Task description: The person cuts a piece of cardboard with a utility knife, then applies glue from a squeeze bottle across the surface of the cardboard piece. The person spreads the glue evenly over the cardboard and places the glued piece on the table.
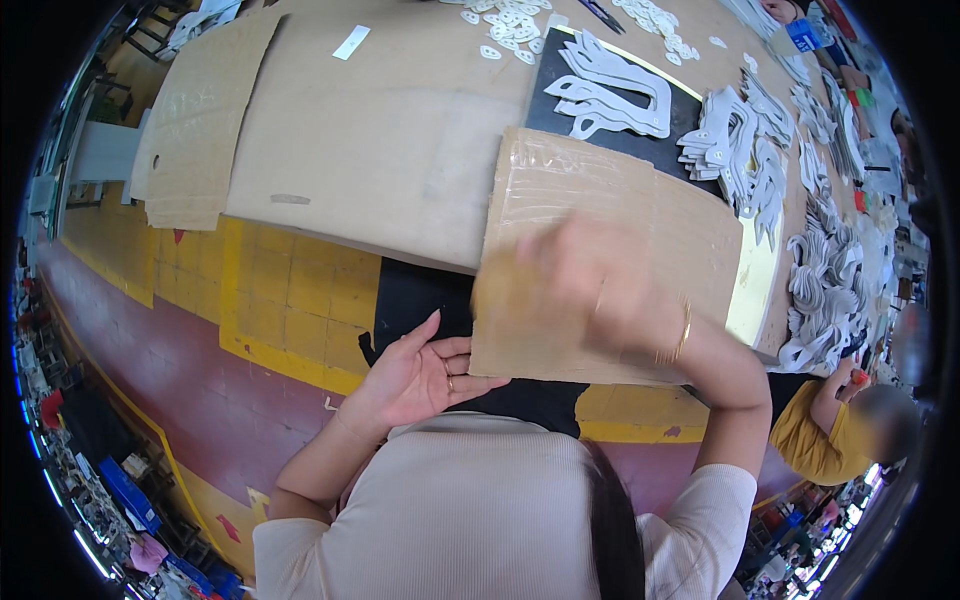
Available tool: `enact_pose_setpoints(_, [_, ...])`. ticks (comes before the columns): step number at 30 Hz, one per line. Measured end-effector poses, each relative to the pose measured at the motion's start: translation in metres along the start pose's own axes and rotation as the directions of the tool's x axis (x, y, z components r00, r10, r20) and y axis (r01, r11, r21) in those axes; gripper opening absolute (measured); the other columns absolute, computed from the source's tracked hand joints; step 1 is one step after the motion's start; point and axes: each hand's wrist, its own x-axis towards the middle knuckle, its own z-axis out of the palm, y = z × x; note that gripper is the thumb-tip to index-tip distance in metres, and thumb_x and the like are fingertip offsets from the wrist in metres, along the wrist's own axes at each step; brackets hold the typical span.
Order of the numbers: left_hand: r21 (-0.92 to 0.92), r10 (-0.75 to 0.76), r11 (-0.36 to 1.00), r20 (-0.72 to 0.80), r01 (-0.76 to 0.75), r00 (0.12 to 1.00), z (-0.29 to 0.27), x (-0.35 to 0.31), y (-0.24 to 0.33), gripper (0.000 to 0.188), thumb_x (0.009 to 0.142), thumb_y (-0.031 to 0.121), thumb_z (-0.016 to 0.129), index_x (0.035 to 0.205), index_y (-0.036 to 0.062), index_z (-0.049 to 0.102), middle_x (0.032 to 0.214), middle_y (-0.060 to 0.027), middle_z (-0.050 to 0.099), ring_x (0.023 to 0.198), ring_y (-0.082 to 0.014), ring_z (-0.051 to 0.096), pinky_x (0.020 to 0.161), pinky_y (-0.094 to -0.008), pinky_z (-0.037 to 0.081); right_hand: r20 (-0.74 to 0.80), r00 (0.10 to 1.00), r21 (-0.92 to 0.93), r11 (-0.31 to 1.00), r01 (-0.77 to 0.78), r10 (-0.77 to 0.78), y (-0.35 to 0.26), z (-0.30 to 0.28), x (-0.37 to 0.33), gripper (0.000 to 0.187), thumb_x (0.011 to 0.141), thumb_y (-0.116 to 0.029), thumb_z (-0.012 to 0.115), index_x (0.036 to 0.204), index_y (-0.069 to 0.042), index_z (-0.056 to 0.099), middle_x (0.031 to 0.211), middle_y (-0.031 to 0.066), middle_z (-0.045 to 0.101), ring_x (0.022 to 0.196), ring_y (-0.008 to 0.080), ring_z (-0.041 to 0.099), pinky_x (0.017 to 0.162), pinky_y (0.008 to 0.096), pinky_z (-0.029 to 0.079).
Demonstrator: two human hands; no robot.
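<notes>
A brown cardboard sheet (pixel 690 225) with shiny, streaked patches lies on the near part of the table and reaches past its front edge. My left hand (pixel 425 372) is palm up at the sheet's near left corner, fingers stretched out and fingertips at the edge. Over the sheet's middle, my right hand (pixel 580 270) is smeared by motion. A yellowish-brown blur (pixel 508 295) shows by its fingers; whether the hand holds it is too blurred to tell. Beyond the sheet, flat grey-white cut pieces (pixel 615 90) with curved outlines lie on a black board (pixel 665 152).
More grey-white pieces are heaped along the right side (pixel 825 265). Small oval pieces (pixel 510 22) and dark-handled pliers or snips (pixel 602 15) lie at the far side. Another cardboard sheet (pixel 205 120) hangs over the table's left edge. A person in yellow (pixel 825 435) is at the right.
</notes>
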Motion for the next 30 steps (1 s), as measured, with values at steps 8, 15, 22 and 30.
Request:
enact_pose_setpoints(8, [-0.083,-0.041,0.996,-0.020,0.039,0.999,-0.005,0.003,0.001,0.067,0.101,0.050,0.028,0.127,-0.0087,0.050,0.129,-0.0255,0.053,0.123,-0.0460,0.046,0.108,-0.0476,0.035,-0.013,0.982,0.151,0.972,-0.182,0.186,0.004,-0.005,-0.005,0.024,0.063,-0.018,0.078,0.073,-0.011,0.057,0.072,0.0040,0.057,0.059,0.0212,0.057,0.049,0.0306,0.045])
enact_pose_setpoints(15, [-0.163,-0.077,0.983,0.056,0.085,0.995,-0.023,0.009,0.001,0.067,0.101,0.049,0.028,0.125,-0.0100,0.050,0.128,-0.0260,0.053,0.123,-0.0472,0.046,0.108,-0.0478,0.036,0.086,0.995,0.056,0.998,0.041,-0.045,-0.033,-0.012,-0.024,0.022,0.067,-0.012,0.073,0.080,-0.014,0.056,0.080,0.0008,0.060,0.064,0.0149,0.059,0.050,0.0282,0.048])
enact_pose_setpoints(22, [-0.014,-0.030,0.999,-0.012,0.029,0.999,-0.003,0.005,0.003,0.070,0.101,0.049,0.026,0.128,-0.0130,0.045,0.132,-0.0301,0.048,0.126,-0.0492,0.041,0.111,-0.0521,0.029,-0.151,0.984,-0.080,0.991,-0.108,0.095,0.054,-0.015,0.006,0.034,0.064,-0.020,0.081,0.083,-0.007,0.056,0.073,0.0064,0.055,0.060,0.0240,0.056,0.050,0.0330,0.045])
enact_pose_setpoints(30, [-0.203,-0.079,0.972,0.190,0.118,0.979,-0.017,0.013,0.002,0.068,0.102,0.047,0.025,0.127,-0.0114,0.047,0.130,-0.0276,0.051,0.126,-0.0464,0.043,0.111,-0.0490,0.032,-0.055,0.998,0.012,0.999,0.037,-0.036,-0.037,-0.013,-0.041,0.026,0.068,-0.003,0.070,0.069,-0.011,0.045,0.073,0.0006,0.057,0.059,0.0116,0.057,0.040,0.0228,0.039])
